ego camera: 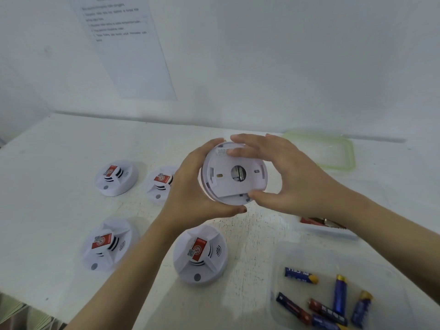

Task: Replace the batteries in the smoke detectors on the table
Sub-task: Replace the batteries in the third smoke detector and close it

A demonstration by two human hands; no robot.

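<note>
Gripped by fingers of the left hand [190, 198] and right hand [288, 172], the smoke detector [234, 177] is turned underside toward the camera. Four detectors [108, 244] are seen at 8 o'clock, batteries [339, 297] at 5.

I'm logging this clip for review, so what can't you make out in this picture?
Head view only.
Wall sheet: print too blurred to read.
Held detector: front faces away; rim partly under left hand and right hand.
Back-row detector: partly behind left hand.
Batteries: lowest ones cut by bottom edge.
Red item: partly behind right forearm.
</note>
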